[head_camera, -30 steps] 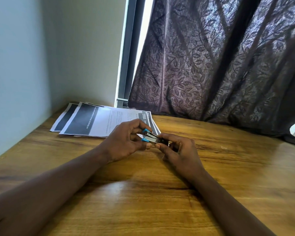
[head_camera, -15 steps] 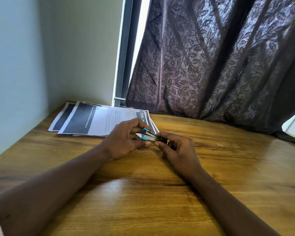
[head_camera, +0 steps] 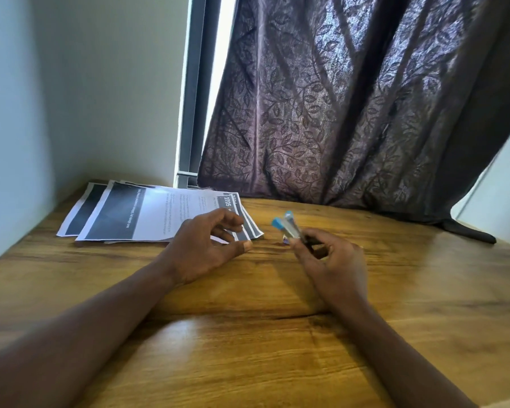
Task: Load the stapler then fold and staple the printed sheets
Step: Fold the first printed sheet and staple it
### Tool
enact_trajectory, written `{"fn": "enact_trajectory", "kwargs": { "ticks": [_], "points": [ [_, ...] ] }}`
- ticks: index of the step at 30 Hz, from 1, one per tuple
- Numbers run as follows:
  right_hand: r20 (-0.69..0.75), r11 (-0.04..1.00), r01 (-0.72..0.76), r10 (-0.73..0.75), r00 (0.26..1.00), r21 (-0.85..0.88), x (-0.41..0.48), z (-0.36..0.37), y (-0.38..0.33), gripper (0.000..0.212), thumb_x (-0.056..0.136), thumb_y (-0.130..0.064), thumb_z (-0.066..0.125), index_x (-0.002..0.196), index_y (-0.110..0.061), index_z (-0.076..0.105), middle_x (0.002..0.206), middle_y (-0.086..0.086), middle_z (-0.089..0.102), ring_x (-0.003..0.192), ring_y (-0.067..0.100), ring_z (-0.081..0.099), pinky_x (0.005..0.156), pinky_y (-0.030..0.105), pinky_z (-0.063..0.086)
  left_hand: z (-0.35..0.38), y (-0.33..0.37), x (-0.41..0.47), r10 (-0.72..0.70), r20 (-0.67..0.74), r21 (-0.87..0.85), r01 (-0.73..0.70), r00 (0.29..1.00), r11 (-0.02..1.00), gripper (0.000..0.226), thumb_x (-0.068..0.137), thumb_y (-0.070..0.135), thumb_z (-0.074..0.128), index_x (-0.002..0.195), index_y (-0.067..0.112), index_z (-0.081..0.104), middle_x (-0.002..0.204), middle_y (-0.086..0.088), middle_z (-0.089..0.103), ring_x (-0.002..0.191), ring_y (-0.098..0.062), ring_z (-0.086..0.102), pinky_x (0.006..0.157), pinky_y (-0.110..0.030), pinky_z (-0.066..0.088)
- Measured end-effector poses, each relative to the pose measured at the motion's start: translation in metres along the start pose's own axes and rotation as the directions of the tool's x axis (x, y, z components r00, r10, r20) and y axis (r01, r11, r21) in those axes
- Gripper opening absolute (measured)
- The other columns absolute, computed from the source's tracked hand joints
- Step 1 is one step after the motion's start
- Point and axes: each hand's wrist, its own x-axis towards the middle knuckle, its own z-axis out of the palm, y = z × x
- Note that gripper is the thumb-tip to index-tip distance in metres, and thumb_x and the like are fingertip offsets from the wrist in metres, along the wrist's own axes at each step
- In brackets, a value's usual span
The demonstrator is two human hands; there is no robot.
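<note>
While the stapler [head_camera: 289, 228] was pinched near its lower end by fingers and thumb of the right hand [head_camera: 333, 260], tilted above the table [head_camera: 248, 334] with its blue tips up and seemingly parted, a strip of staples could have slid out, or the tool could have slipped from so short a hold. The left hand [head_camera: 200, 245] held nothing, its fingers loosely curled by the near corner of the fanned sheets [head_camera: 159, 213], whose uneven edges risked a crooked fold.

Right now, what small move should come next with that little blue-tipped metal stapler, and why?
Probably the left hand should draw the top printed sheet closer for folding: that hand hovers empty at the sheet's corner, while the right hand grips the small blue-tipped metal stapler. Whether it is loaded I cannot tell.
</note>
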Motion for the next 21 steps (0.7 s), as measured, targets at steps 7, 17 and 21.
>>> {"fn": "enact_trajectory", "kwargs": {
  "ticks": [7,17,21],
  "points": [
    [-0.102,0.882,-0.265,0.245,0.964,-0.389,0.003,-0.025,0.033,0.042,0.076,-0.063,0.067,0.072,-0.022,0.065,0.075,0.001,0.071,0.079,0.029,0.067,0.065,0.034,0.050,0.001,0.002,-0.001,-0.021,0.191,0.354,-0.049,0.981,0.934,0.045,0.085,0.052,0.075,0.125,0.035,0.061,0.139,0.007,0.061,0.123,-0.011,0.055,0.098,-0.031,0.046],
    [-0.022,0.798,-0.186,0.211,0.977,-0.573,-0.007,-0.025,0.025,0.050,0.086,-0.065,0.056,0.111,-0.023,0.067,0.109,0.004,0.069,0.104,0.027,0.060,0.086,0.039,0.048,-0.005,0.006,-0.005,-0.177,0.288,0.594,-0.030,0.941,0.804,0.083,0.081,0.085,0.043,0.150,0.040,0.031,0.167,0.007,0.025,0.153,-0.020,0.025,0.127,-0.056,0.008],
    [0.014,0.901,0.020,-0.016,1.000,-0.433,-0.003,-0.015,-0.001,0.039,0.090,-0.059,0.056,0.105,-0.026,0.068,0.100,-0.002,0.067,0.097,0.022,0.059,0.081,0.039,0.051,-0.021,0.006,-0.006,-0.164,0.179,0.669,0.002,0.970,0.743,0.085,0.083,0.085,0.040,0.153,0.038,0.029,0.169,0.003,0.021,0.157,-0.020,0.016,0.126,-0.057,0.000]
  ]
}}
